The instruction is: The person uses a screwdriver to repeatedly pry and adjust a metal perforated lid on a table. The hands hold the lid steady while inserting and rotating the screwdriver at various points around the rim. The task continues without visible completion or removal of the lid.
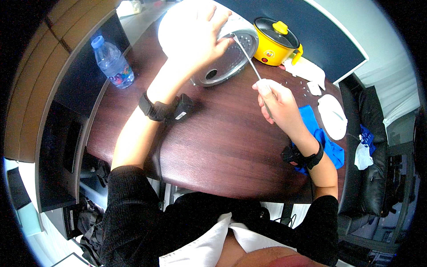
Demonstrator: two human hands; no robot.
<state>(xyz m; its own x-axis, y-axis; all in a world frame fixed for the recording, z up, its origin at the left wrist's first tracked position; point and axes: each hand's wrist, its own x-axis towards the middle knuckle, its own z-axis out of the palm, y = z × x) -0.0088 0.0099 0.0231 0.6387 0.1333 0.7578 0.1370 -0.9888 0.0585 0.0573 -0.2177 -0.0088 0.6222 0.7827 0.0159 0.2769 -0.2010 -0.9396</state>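
My left hand [207,44] lies with spread fingers on a white rounded appliance [174,27], which is strongly overexposed. Its round metal plate [224,66], with small holes and a dark oval opening, faces towards me. The thumb is by the plate's upper rim. In my right hand [278,104] is a long thin metal tool [250,60], gripped by its handle; its tip reaches the rim near my left thumb. I cannot make out the exact kind of tool.
A yellow electric pot [272,46] with a glass lid stands at the back. Clear plastic bottle [113,64] at left. White pieces [332,116] and small crumbs lie at right, near a blue cloth [327,147] beside my right wrist. A dark partition [320,35] edges the table.
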